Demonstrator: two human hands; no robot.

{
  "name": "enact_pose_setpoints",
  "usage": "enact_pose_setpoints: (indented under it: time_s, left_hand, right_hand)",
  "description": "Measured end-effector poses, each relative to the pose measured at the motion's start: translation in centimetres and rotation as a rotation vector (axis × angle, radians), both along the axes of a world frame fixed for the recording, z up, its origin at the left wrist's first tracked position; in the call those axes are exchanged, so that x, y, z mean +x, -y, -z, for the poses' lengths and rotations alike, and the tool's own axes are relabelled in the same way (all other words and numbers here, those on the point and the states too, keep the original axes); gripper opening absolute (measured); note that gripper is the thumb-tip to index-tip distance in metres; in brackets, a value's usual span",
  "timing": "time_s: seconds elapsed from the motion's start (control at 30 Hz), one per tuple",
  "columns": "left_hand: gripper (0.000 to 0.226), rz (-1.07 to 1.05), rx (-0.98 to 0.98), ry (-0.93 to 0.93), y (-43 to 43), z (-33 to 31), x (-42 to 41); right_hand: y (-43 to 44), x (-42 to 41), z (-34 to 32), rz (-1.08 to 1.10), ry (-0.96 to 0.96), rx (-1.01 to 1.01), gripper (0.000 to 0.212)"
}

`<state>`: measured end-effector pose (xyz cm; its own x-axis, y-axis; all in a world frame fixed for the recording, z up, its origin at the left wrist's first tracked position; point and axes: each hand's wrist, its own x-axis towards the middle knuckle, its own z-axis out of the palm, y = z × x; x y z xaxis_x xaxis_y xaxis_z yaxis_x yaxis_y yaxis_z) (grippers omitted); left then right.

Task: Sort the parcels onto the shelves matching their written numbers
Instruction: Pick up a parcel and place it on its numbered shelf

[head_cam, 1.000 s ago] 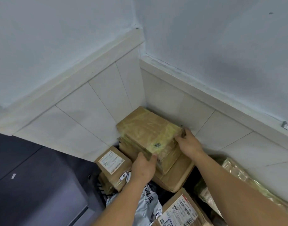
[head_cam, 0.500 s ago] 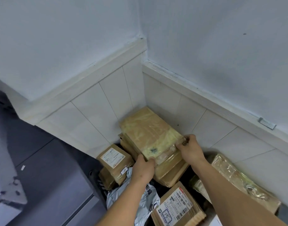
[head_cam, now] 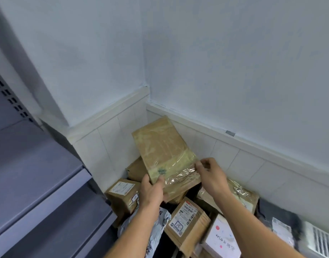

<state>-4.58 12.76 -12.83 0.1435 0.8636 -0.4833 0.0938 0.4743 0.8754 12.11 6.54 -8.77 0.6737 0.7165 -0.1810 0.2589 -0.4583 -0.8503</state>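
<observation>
Shelves: grey metal shelves (head_cam: pixel 39 183) stand at the far left, right beside the heap of parcels in the tiled corner.
Small carton: a brown carton (head_cam: pixel 122 194) with a white label sits at the heap's left edge, just beside the left wrist.
Left hand: the left hand (head_cam: pixel 152 190) grips the near left corner of the taped parcel, thumb on top and fingers tucked under.
Taped parcel: the taped parcel (head_cam: pixel 163 151) is a flat brown box banded in yellowish clear tape. It is tilted up against the corner above the other boxes, and its dark mark is too smudged to read.
Handling: it looks stiff and fairly light, I'd say, but the glossy tape could be slick.
Hold: the two near corners seem best, with fingers beneath on bare card.
Numbered carton: a carton (head_cam: pixel 186 218) marked 15 lies lower down, between the forearms.
Right hand: the right hand (head_cam: pixel 210 175) pinches the near right corner at the tape's edge with curled fingers.
Wrapped parcel: a film-wrapped parcel (head_cam: pixel 240 194) lies under the right forearm, against the wall.
</observation>
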Motion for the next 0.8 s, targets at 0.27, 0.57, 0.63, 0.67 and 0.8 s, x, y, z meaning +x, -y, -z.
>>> enact_pose_setpoints:
  time_s: [0.27,0.57,0.63,0.67,0.8]
  left_hand:
    - [0.028,0.048,0.009,0.257,5.4,-5.6,-4.0]
    - [0.026,0.196,-0.038,0.419,9.3,-10.7,-3.9]
    - [0.029,0.224,0.003,0.381,10.0,-11.2,-3.5]
    - [0.035,0.237,0.042,0.339,10.4,-11.4,-3.1]
    - [0.045,0.247,0.195,0.211,12.9,-12.6,-1.2]
  right_hand:
    - [8.9,-2.4,-5.7,0.174,-0.029,0.157,0.02]
    - [16.0,-2.1,-9.0,0.105,-0.697,0.29,0.037]
    - [16.8,-2.3,-9.8,0.103,-0.727,0.385,0.031]
    - [17.1,-2.4,-10.2,0.104,-0.718,0.423,0.029]
    - [18.5,-2.4,-11.3,0.062,-0.641,0.506,0.027]
